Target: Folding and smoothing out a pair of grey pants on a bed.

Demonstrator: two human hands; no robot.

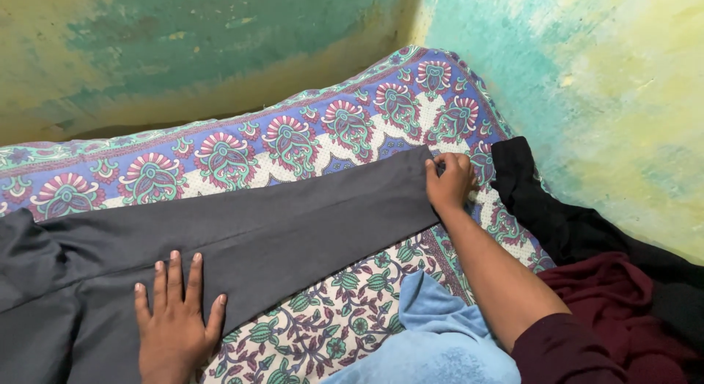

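The dark grey trousers (242, 237) lie lengthwise across the patterned bedsheet (308, 135), the left hand (176, 311) spread flat near their middle, the right hand (449, 180) pinching the far leg end.

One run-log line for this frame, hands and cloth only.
left hand: flat on grey trousers | right hand: gripping the trouser-leg end | surface: patterned bedsheet | nearby: black cloth, maroon cloth
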